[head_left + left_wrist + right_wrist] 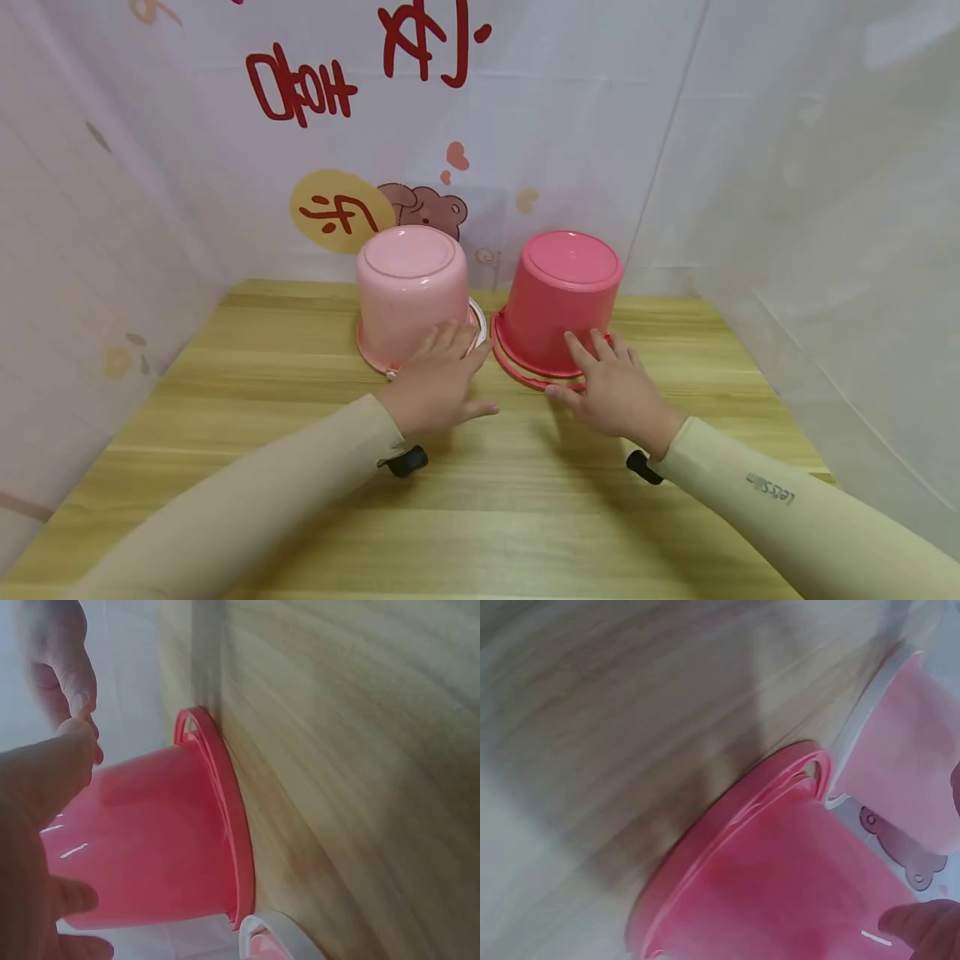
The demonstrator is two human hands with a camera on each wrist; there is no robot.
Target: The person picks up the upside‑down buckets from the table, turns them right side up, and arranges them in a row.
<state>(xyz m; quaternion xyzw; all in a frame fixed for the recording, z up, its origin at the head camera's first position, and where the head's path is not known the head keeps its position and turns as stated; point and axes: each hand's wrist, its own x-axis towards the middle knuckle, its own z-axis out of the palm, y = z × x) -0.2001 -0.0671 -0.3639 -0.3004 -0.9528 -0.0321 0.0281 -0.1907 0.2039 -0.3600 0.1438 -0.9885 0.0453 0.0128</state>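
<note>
Two buckets stand upside down at the back of the table, a light pink bucket (411,292) on the left and a darker pink bucket (562,308) on the right. A white handle (480,321) lies round the light bucket's rim, and a pink handle (525,379) lies along the dark one's. My left hand (435,379), fingers spread, overlaps the light bucket's lower front in the head view. Fingers outstretched, my right hand (615,383) is in front of the dark bucket's lower right side. Neither hand grips anything.
The wooden table (480,517) ends at a white printed curtain (570,125) close behind the buckets. White sheets hang along the left and right sides. A dark strap (405,461) shows at my left wrist and another (643,467) at my right.
</note>
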